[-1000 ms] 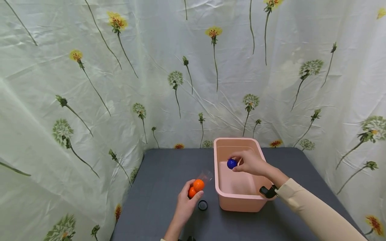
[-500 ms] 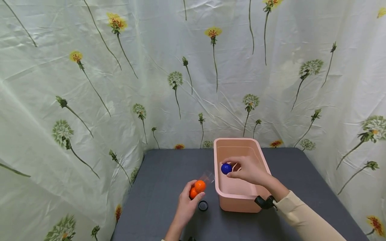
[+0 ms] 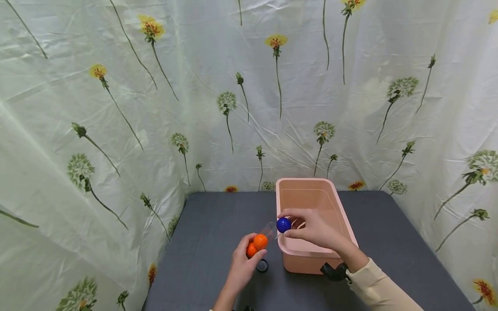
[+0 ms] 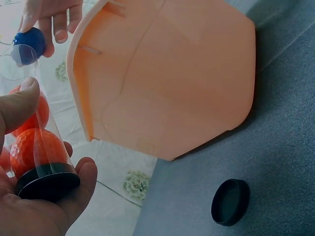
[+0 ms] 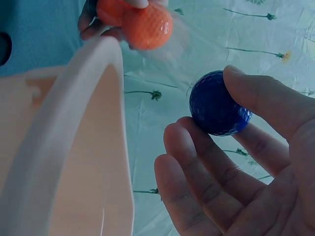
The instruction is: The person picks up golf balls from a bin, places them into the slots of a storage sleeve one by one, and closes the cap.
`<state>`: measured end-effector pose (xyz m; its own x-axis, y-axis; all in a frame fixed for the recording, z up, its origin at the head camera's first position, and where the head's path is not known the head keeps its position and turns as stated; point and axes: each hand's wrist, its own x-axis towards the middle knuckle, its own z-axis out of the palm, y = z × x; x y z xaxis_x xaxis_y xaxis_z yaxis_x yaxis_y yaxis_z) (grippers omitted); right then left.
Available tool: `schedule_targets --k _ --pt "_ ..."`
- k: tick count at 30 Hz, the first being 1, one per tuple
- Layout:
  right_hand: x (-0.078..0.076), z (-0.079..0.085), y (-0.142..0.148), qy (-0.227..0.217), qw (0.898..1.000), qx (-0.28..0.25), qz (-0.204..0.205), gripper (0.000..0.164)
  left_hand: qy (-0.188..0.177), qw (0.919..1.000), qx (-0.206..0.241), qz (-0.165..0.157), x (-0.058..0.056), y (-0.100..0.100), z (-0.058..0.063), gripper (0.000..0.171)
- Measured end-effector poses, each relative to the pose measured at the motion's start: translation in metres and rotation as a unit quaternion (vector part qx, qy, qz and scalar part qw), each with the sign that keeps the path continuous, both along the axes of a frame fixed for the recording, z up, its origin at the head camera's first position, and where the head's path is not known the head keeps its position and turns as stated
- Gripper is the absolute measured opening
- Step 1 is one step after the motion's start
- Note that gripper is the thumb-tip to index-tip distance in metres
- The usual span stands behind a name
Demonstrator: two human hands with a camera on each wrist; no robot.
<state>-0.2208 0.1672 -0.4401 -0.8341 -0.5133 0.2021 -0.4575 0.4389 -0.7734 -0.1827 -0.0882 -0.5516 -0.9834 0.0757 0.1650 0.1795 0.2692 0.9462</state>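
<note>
Blue ball (image 5: 219,105) sits at the mouth of the tube (image 5: 186,51), pinched by the right hand (image 3: 314,226), other fingers loosely bent; the left hand (image 3: 242,261) curls round the tube, orange balls (image 3: 260,241) inside. Best centre the ball squarely before release.

- Texts, labels and brands: none legible from where I stand.
- Numbers and signs: none legible.
</note>
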Motion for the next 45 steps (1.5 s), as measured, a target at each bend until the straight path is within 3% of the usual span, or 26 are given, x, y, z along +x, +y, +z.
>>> schedule_targets --k 12,24,35,45 --pt "0.003 -0.001 -0.014 -0.002 1.000 -0.021 0.019 0.041 0.023 0.9997 0.004 -0.006 0.001 0.000 0.000 0.045" --pt "0.011 -0.005 -0.027 0.010 0.999 -0.036 -0.020 0.041 0.025 0.9978 0.060 0.010 0.002 -0.006 -0.004 0.046" --pt "0.029 -0.022 -0.043 0.040 0.995 -0.090 -0.014 0.039 0.004 0.9939 0.080 0.077 0.005 -0.024 -0.003 0.046" --pt "0.054 -0.051 -0.080 0.013 0.994 -0.109 -0.006 0.038 0.013 0.9883 0.106 0.109 0.009 -0.044 -0.002 0.043"
